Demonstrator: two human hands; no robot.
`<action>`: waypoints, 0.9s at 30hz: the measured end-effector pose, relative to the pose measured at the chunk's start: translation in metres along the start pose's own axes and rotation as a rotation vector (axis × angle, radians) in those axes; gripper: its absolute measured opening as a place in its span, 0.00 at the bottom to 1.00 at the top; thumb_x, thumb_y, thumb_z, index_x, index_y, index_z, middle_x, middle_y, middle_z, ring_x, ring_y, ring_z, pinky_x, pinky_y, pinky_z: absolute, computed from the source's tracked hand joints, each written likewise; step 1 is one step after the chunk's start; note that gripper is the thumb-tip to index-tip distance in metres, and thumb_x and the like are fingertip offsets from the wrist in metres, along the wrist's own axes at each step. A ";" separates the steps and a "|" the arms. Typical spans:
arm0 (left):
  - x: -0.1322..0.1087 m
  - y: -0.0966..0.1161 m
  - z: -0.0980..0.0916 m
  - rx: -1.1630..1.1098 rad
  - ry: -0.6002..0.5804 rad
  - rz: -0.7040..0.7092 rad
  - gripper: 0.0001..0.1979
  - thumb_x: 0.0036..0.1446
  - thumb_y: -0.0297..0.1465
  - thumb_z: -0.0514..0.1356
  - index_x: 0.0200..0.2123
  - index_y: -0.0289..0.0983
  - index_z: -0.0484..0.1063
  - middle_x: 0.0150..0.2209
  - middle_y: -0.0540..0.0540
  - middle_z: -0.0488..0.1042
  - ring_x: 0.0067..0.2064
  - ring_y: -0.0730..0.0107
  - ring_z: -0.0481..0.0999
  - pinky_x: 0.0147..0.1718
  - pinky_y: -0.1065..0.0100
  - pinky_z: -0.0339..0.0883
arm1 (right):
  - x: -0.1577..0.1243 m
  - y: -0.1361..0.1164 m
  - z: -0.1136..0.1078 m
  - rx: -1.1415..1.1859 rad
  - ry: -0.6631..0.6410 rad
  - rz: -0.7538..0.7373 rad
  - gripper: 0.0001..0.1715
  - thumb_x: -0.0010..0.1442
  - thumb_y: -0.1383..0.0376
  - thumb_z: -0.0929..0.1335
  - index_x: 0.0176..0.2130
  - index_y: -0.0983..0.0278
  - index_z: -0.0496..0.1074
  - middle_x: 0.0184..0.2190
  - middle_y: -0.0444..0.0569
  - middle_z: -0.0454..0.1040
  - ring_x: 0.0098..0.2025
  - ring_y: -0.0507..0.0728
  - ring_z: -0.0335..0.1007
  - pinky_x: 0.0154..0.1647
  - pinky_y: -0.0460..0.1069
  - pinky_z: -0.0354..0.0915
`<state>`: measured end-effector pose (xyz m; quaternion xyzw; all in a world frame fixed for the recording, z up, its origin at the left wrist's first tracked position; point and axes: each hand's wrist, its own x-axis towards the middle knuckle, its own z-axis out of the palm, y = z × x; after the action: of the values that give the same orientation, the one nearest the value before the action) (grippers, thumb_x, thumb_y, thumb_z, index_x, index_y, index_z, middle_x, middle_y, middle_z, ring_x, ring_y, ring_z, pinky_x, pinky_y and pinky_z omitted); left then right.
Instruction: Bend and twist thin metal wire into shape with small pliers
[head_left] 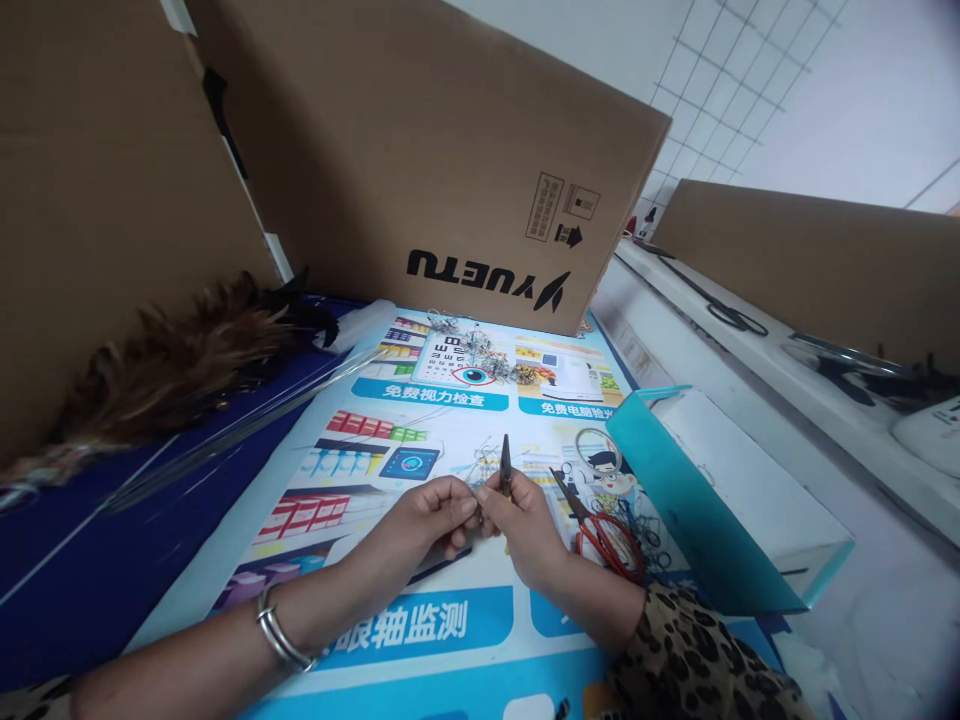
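Across the upper frame, large brown cardboard box (420,150) marked YUETU; under it, filling the centre, printed poster (360,440); at right, teal paper bag (697,520) lying on its side; at left, brown feather duster (172,360). Lower centre, left hand (435,510) pinched tight at the fingertips on a small wire piece (478,490), touching right hand (529,530) closed around dark pliers (506,465) pointing up. Just right of the hands, red-handled scissors (600,530); at the poster's top, loose wire bits (472,345).
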<state>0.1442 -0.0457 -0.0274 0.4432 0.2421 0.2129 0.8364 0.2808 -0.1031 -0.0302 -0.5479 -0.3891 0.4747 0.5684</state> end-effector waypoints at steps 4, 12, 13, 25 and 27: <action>0.000 0.009 -0.008 0.130 0.096 0.010 0.10 0.54 0.37 0.60 0.28 0.36 0.65 0.20 0.54 0.66 0.21 0.79 0.62 0.21 0.76 0.54 | 0.005 -0.015 -0.013 -0.196 -0.054 -0.067 0.12 0.55 0.57 0.66 0.32 0.64 0.65 0.21 0.38 0.63 0.23 0.48 0.57 0.26 0.44 0.55; 0.006 0.029 -0.047 0.581 0.146 0.014 0.11 0.51 0.39 0.58 0.29 0.36 0.66 0.20 0.54 0.66 0.20 0.76 0.61 0.17 0.76 0.52 | 0.023 -0.042 -0.050 -1.226 0.030 -0.282 0.16 0.57 0.53 0.64 0.41 0.60 0.68 0.36 0.46 0.69 0.36 0.54 0.63 0.35 0.47 0.57; 0.007 0.030 -0.049 0.622 0.153 0.004 0.11 0.52 0.39 0.58 0.29 0.37 0.67 0.20 0.54 0.66 0.19 0.76 0.61 0.16 0.76 0.51 | 0.024 -0.044 -0.052 -1.359 0.028 -0.303 0.15 0.58 0.53 0.63 0.41 0.60 0.68 0.37 0.47 0.68 0.38 0.55 0.63 0.37 0.48 0.57; 0.004 0.031 -0.046 1.116 0.155 0.020 0.11 0.53 0.39 0.52 0.29 0.40 0.69 0.22 0.53 0.71 0.22 0.71 0.68 0.22 0.73 0.57 | 0.016 -0.046 -0.050 -1.898 -0.075 -0.277 0.13 0.60 0.60 0.61 0.36 0.63 0.71 0.35 0.53 0.69 0.41 0.61 0.62 0.38 0.53 0.56; 0.003 0.033 -0.046 1.127 0.136 0.010 0.11 0.54 0.39 0.52 0.29 0.40 0.69 0.21 0.53 0.71 0.21 0.71 0.67 0.20 0.74 0.56 | 0.013 -0.050 -0.050 -1.876 -0.147 -0.306 0.12 0.59 0.60 0.62 0.35 0.63 0.71 0.34 0.52 0.69 0.40 0.61 0.63 0.37 0.52 0.56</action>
<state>0.1141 0.0025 -0.0230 0.8077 0.3694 0.0826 0.4520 0.3375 -0.1003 0.0132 -0.6925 -0.7136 -0.0771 -0.0726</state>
